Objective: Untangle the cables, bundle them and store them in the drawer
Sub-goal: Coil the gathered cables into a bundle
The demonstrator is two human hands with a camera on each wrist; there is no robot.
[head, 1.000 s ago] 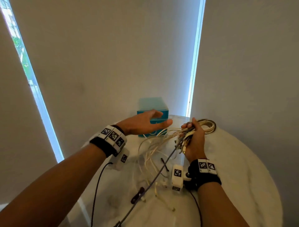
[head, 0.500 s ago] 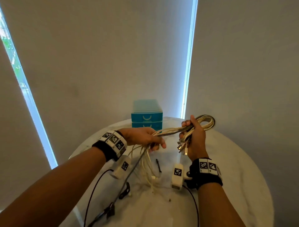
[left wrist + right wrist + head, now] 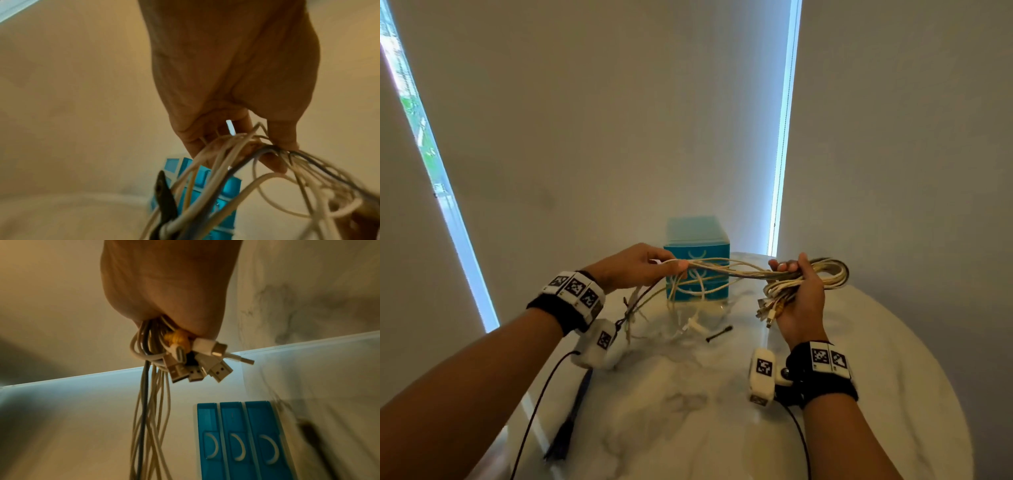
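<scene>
With the right hand [image 3: 799, 294] wrapped tight round the looped cables [image 3: 808, 279] at 2 o'clock above the surface [image 3: 688, 411], the left hand [image 3: 633, 265] pinching the loose strands should pull them smooth, then wind them in toward 3 o'clock, slowly.

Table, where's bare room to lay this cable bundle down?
Bare marble lies on the table right of the right hand, and near you between both wrists. It's crowded in front of the drawers, where loose cables and a black tie lie.
</scene>
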